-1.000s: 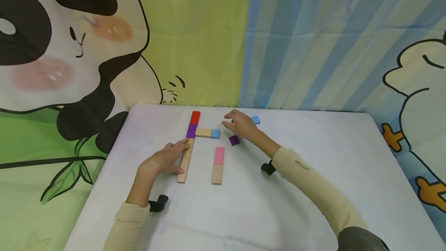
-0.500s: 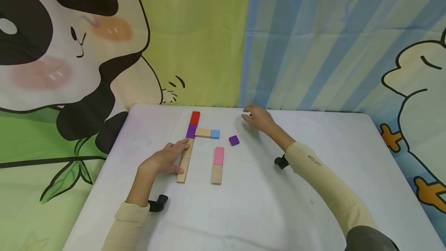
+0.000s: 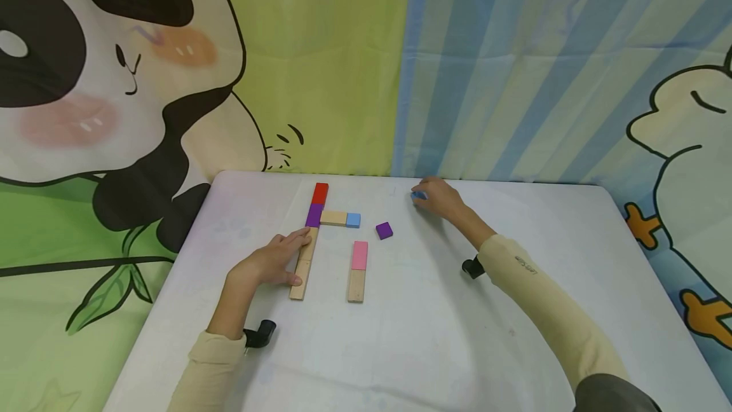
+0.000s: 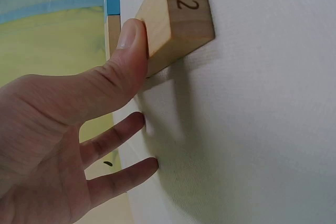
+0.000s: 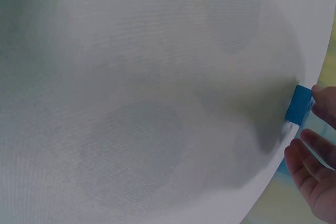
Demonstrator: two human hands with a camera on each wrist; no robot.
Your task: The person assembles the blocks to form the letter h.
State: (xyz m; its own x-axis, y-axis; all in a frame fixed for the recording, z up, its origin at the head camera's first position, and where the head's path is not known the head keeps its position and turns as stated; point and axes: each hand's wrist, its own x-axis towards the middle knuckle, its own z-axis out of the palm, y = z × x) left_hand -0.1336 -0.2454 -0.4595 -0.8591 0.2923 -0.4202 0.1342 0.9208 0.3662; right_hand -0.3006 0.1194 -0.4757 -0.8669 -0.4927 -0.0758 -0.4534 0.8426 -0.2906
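Observation:
In the head view my left hand [image 3: 267, 262] lies along a row of blocks, its thumb and fingertips touching the plain wooden blocks [image 3: 305, 259] at the near end. The left wrist view shows the thumb against a wooden block [image 4: 191, 19] marked 42, with two other fingers stretched out. Farther along that row are a purple block [image 3: 314, 215] and a red block [image 3: 320, 193]. Near the table's back edge my right hand [image 3: 441, 198] pinches a small blue block [image 5: 299, 104] between thumb and fingers.
A wooden block [image 3: 334, 218] with a blue block [image 3: 353, 220] at its end juts right from the row. A loose purple block [image 3: 384, 230] lies farther right. Nearer stand a pink block [image 3: 359, 255] and a wooden block [image 3: 356, 287] end to end on the white table [image 3: 417, 348].
My right hand has moved right from beside the loose purple block, then come down on the blue block at the back. My left hand has stayed in place.

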